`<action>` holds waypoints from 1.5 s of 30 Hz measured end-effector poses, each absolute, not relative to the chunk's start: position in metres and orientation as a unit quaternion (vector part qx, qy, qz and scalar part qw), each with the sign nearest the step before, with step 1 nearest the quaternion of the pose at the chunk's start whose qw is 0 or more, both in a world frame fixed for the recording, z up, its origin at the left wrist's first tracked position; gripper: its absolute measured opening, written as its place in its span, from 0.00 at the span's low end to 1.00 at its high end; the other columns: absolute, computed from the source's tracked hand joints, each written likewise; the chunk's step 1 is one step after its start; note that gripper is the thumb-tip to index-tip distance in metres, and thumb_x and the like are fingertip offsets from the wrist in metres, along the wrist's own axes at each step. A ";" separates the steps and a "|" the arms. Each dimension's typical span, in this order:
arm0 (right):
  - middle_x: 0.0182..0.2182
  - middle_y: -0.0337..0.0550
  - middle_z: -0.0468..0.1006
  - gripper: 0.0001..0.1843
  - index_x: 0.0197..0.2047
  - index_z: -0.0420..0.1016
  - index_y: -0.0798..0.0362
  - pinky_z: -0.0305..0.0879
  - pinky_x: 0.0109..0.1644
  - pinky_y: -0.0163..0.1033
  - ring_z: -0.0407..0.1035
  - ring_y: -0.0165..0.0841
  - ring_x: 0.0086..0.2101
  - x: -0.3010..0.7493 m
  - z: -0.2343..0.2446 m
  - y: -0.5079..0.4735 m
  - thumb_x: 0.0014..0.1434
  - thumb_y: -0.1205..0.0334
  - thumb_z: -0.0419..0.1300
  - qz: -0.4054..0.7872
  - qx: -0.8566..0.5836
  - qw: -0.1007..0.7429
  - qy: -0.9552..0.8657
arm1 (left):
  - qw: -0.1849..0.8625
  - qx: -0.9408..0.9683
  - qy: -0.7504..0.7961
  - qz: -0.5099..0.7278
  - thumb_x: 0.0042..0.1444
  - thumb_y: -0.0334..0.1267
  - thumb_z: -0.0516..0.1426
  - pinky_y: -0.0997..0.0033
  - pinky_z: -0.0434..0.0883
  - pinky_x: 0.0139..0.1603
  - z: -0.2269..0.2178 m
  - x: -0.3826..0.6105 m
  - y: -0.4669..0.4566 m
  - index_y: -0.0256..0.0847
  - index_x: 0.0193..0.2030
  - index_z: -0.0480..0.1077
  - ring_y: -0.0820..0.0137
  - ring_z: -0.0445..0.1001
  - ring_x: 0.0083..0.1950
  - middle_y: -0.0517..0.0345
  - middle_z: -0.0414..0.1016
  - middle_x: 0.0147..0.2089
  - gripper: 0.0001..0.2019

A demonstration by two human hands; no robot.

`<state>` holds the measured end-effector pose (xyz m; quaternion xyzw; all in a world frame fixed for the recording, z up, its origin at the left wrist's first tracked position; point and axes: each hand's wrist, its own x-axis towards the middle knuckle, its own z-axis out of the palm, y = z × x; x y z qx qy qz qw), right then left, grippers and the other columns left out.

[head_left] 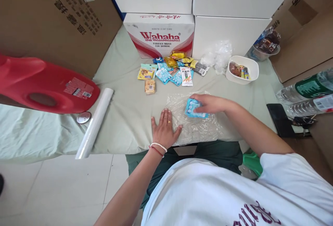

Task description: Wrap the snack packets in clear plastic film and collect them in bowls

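Observation:
My left hand (164,129) lies flat, fingers spread, on the left edge of a clear plastic sheet (197,129) spread over the pale green cloth (125,115). My right hand (209,103) grips a small blue snack packet (194,108) and holds it down on the middle of the sheet. Beyond the sheet lies a pile of small snack packets (171,71), blue, yellow and white.
A roll of clear film (95,123) lies left, beside a red jug (44,85) and a small metal disc (83,117). A white bowl (247,78) with snacks, crumpled plastic (218,56), a Wahaha box (160,35), cardboard boxes and water bottles (307,94) surround the cloth.

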<state>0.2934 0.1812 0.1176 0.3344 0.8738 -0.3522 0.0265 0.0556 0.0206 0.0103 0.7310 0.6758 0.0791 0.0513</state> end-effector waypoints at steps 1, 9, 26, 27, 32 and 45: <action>0.49 0.48 0.80 0.24 0.61 0.68 0.52 0.69 0.48 0.40 0.75 0.41 0.46 0.280 0.112 0.176 0.63 0.58 0.63 -0.353 0.317 0.059 0.878 | 0.051 0.732 0.675 0.081 0.69 0.59 0.45 0.29 0.36 0.77 0.010 0.055 0.020 0.33 0.79 0.47 0.50 0.49 0.81 0.35 0.47 0.80 0.41; 0.55 0.59 0.75 0.29 0.71 0.64 0.55 0.66 0.59 0.50 0.68 0.51 0.56 0.254 0.087 0.165 0.68 0.63 0.57 -0.247 0.306 0.163 0.905 | 0.053 0.733 0.673 0.080 0.69 0.59 0.46 0.29 0.37 0.77 0.011 0.056 0.021 0.32 0.79 0.48 0.50 0.50 0.81 0.35 0.48 0.80 0.40; 0.57 0.54 0.76 0.22 0.64 0.73 0.46 0.68 0.63 0.57 0.68 0.47 0.57 0.339 0.074 0.085 0.69 0.50 0.60 -0.315 0.333 -0.161 0.874 | 0.070 0.735 0.666 0.106 0.71 0.55 0.44 0.28 0.37 0.77 0.010 0.053 0.021 0.33 0.79 0.49 0.50 0.51 0.80 0.35 0.50 0.79 0.37; 0.60 0.54 0.74 0.25 0.64 0.73 0.45 0.66 0.64 0.60 0.66 0.49 0.60 0.347 0.068 0.069 0.67 0.48 0.63 -0.305 0.339 -0.157 0.876 | 0.075 0.735 0.665 0.111 0.71 0.55 0.43 0.28 0.37 0.77 0.010 0.052 0.021 0.33 0.78 0.50 0.50 0.51 0.80 0.35 0.50 0.79 0.36; 0.60 0.53 0.74 0.18 0.60 0.77 0.41 0.68 0.63 0.65 0.66 0.50 0.61 0.366 0.035 0.023 0.68 0.55 0.62 -0.266 0.384 -0.156 0.870 | 0.098 0.715 0.678 0.140 0.72 0.48 0.43 0.31 0.43 0.77 0.016 0.048 0.030 0.45 0.74 0.62 0.53 0.59 0.77 0.42 0.60 0.77 0.28; 0.40 0.47 0.78 0.14 0.44 0.81 0.51 0.68 0.45 0.40 0.73 0.37 0.40 0.334 0.083 0.127 0.70 0.59 0.54 -0.346 0.384 -0.153 0.842 | 0.164 0.792 0.562 0.175 0.50 0.29 0.49 0.39 0.47 0.79 0.031 0.006 0.046 0.54 0.61 0.75 0.60 0.53 0.80 0.60 0.71 0.71 0.33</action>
